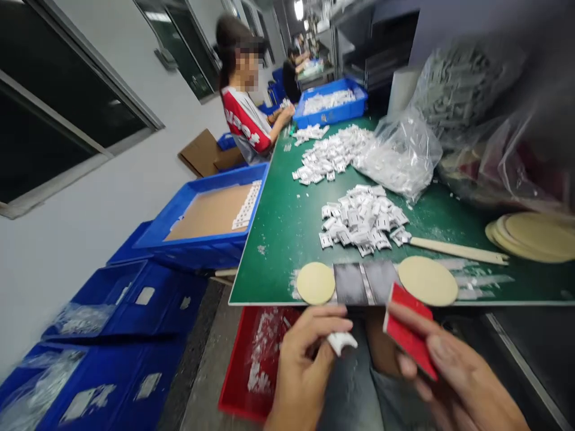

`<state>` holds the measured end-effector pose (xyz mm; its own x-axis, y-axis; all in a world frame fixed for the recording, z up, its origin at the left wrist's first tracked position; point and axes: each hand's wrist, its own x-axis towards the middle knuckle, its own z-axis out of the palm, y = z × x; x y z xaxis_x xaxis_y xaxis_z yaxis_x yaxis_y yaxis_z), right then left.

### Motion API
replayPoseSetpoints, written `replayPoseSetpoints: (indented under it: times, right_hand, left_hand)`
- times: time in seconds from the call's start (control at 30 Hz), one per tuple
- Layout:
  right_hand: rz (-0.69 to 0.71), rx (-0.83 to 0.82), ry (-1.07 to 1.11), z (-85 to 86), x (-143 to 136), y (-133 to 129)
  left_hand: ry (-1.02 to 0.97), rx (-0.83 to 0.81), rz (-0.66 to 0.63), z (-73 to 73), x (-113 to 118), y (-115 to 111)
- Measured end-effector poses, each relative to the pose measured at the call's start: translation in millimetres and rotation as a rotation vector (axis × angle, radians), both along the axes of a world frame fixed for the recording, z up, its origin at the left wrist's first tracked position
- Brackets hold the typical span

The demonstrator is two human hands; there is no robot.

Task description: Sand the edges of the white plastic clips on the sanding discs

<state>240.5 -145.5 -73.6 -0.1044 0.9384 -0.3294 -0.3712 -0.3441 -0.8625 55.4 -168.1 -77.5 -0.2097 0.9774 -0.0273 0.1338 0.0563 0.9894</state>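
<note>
Between the thumb and fingers of my left hand [308, 353] is a small white plastic piece [342, 342] with a curved notch. My right hand [462, 365] grips a flat red block [411, 329] with a pale edge, tilted, its kind not plain. The two hands are apart, just in front of the table edge. Beyond them on the table lie a round yellow disc [315, 283], dark grey rectangular pads [354, 284] and a second yellow disc [428, 280]. Further back is a pile of similar white pieces [362, 218].
A wooden-handled brush [458, 249] lies right of the pile. Clear plastic bags [399, 152] and stacked yellow discs [534, 236] occupy the right side. Below the table edge sits a red bin [238, 365]; blue crates [153, 281] line the left. A co-worker [247, 102] works at the far end.
</note>
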Motion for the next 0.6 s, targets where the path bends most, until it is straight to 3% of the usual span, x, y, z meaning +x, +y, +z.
replayPoseSetpoints:
  times: [0.1,0.17,0.23,0.33,0.43,0.53,0.6]
  right_hand:
    - [-0.05,0.06,0.107,4.2,-6.0,2.5]
    - [0.125,0.145,0.178,2.5,-6.6,4.8]
    - [0.248,0.183,0.114,-0.2,-5.7,7.8]
    - [0.092,0.124,-0.015,-1.0,-5.6,13.5]
    - [0.093,0.159,-0.041,3.9,-9.6,17.5]
    - [-0.062,0.209,-0.259,10.1,-15.2,17.5]
    - [-0.075,0.242,-0.321,12.6,-18.2,14.8]
  left_hand:
    - [0.131,0.189,0.028,-1.6,3.9,1.2]
    - [0.163,0.299,0.061,-6.1,6.8,-0.5]
    - [0.165,0.372,0.059,-9.6,9.1,-3.0]
    - [0.169,0.435,0.073,-10.7,10.2,-5.1]
    - [0.179,0.487,0.091,-9.4,10.1,-5.9]
    - [0.162,0.556,0.13,-9.6,11.4,-7.2]
    - [0.156,0.585,0.159,-10.9,13.2,-8.2]
